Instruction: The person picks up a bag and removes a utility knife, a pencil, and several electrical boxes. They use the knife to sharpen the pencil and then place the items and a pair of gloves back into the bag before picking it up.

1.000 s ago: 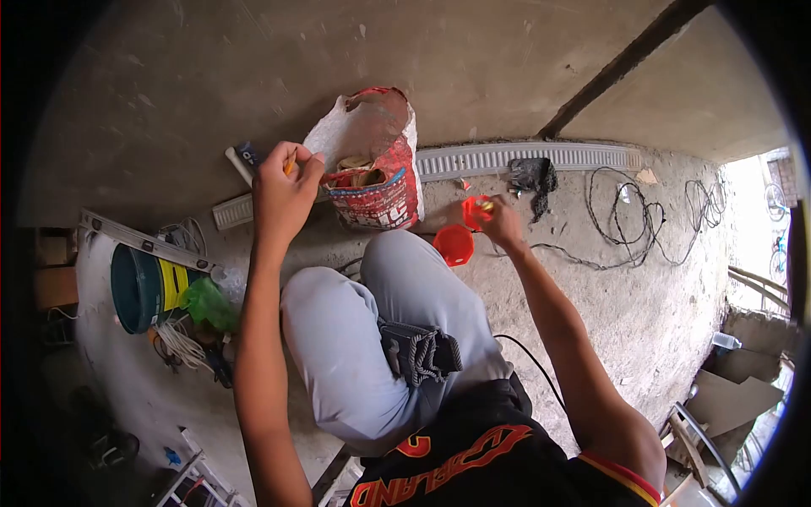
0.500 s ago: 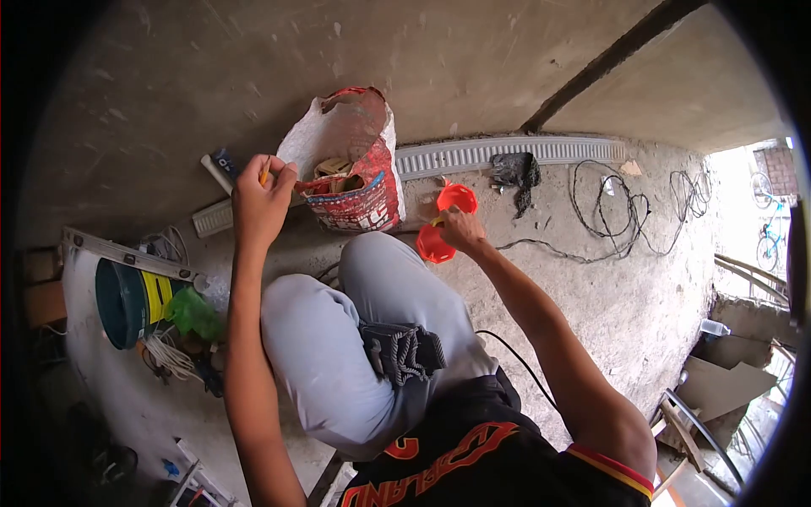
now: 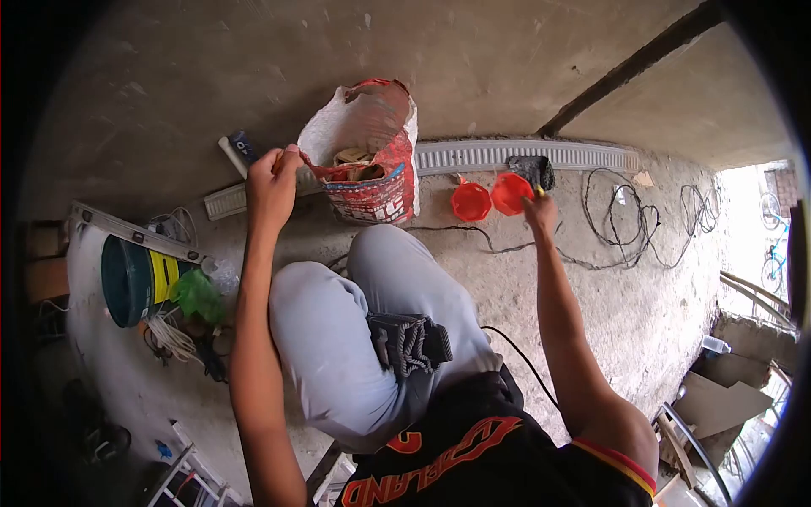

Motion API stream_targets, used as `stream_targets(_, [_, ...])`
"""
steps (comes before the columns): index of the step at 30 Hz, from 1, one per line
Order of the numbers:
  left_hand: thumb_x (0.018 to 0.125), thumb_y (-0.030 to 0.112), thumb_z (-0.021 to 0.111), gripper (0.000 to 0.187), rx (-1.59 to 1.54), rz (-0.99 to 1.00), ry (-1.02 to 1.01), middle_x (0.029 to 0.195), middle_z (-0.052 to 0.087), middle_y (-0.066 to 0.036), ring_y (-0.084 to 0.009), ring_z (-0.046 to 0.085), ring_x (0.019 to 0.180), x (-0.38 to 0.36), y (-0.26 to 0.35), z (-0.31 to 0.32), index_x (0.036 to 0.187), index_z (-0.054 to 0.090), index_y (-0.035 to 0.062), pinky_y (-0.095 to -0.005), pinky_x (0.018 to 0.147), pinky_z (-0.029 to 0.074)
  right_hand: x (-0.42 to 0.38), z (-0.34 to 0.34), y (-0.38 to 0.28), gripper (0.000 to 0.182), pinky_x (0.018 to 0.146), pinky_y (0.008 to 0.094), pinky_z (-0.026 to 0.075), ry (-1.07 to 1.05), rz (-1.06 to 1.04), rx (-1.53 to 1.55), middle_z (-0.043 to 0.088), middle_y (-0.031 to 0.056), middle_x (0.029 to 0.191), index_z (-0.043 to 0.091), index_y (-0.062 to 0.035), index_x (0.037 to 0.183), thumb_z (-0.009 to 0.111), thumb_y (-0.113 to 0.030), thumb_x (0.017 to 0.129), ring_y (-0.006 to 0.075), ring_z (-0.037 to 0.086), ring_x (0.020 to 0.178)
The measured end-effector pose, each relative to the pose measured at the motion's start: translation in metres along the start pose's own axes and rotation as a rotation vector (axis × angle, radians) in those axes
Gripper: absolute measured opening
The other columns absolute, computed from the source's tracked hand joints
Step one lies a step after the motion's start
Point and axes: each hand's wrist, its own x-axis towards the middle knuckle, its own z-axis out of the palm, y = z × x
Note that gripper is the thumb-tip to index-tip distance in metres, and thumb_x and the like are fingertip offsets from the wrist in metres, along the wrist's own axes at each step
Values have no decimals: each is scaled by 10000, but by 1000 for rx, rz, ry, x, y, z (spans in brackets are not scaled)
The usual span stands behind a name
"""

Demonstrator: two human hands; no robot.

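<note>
My left hand (image 3: 272,190) is closed, fingers pinched around a thin orange stick that barely shows, right at the left rim of a torn red-and-white sack (image 3: 372,190). Wood scraps (image 3: 355,157) lie inside the sack. Further right, my right hand (image 3: 541,213) is closed at the edge of a red octagonal electrical box (image 3: 509,195), with a small yellow piece (image 3: 541,193) showing at the fingers. A second red octagonal box (image 3: 470,203) sits on the floor just left of it, between that hand and the sack.
A ribbed white radiator (image 3: 473,155) lies along the wall, with a crumpled black bag (image 3: 532,171) over it. Black cable (image 3: 621,224) coils on the floor at right. At left stand a dark green bucket (image 3: 127,283), a level (image 3: 127,230) and a green plastic bag (image 3: 196,297).
My right hand has moved right, and one red box has gone with it from below the other box to its right. My left hand stays by the sack's rim. The view has shifted slightly.
</note>
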Motion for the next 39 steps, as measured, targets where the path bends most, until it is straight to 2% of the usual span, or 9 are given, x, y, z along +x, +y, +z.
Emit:
stream_targets(3, [841,251,588,354,84,32,-55,528,405,-47,-109,321,530,12,-15,3,643,484,-24,-301,502,325,13,5,32,387,685,445,486,32,113,-11,646,207,807,647,-16,851,652,-360,675,378,622,826])
stream_targets(7, [790,392,626,395,194,74,63,737,628,-127,-232,609,702,29,-22,7,814,594,-1,-333,659,453,-19,-12,-18,322,634,409,480,220,13,-75,644,187,749,637,-2,829,651,-307,724,307,648,719])
stream_targets(9, [777,433,639,460,266,81,90,785,637,-139,-234,614,757,42,-19,8,848,600,-20,-326,713,455,-28,-17,-47,276,570,337,450,91,-344,393,630,130,672,616,16,783,651,-258,779,165,583,598])
stream_targets(13, [725,571,647,651,448,46,-51,864,643,-175,-270,614,858,73,-27,8,905,614,-54,-336,797,450,-64,-34,-140,296,519,262,390,-172,-496,647,553,35,588,599,12,770,650,-276,818,63,450,574])
stream_targets(17, [746,329,625,372,675,-5,-359,740,625,-213,-341,629,751,77,-1,11,824,629,-34,-378,667,479,-102,-60,-232,408,509,282,394,-213,-567,681,537,51,578,599,29,793,675,-371,781,92,463,562])
stream_targets(19, [713,243,599,250,650,152,-405,657,583,-223,-366,612,669,65,2,15,715,618,-6,-418,597,473,-103,-59,-253,473,517,303,412,-224,-575,661,547,70,581,597,42,803,684,-421,761,125,492,556])
stream_targets(22, [686,210,614,242,636,259,-517,594,543,-217,-341,568,541,36,13,16,645,586,-27,-404,520,427,-108,-52,-271,628,627,403,471,-143,-631,571,594,199,658,539,79,893,693,-494,690,327,614,661])
stream_targets(29, [693,188,576,267,534,125,-462,545,455,-243,-374,457,468,-11,21,-6,601,510,-54,-429,492,381,-133,-56,-213,307,591,349,445,-224,-631,444,556,136,670,470,13,916,610,-119,676,246,550,611])
stream_targets(39, [711,194,568,268,558,113,-487,575,493,-253,-385,518,515,-27,24,-7,618,546,-56,-425,539,417,-151,-69,-167,339,551,303,419,-305,-629,335,511,96,652,449,0,947,632,-79,672,175,491,577])
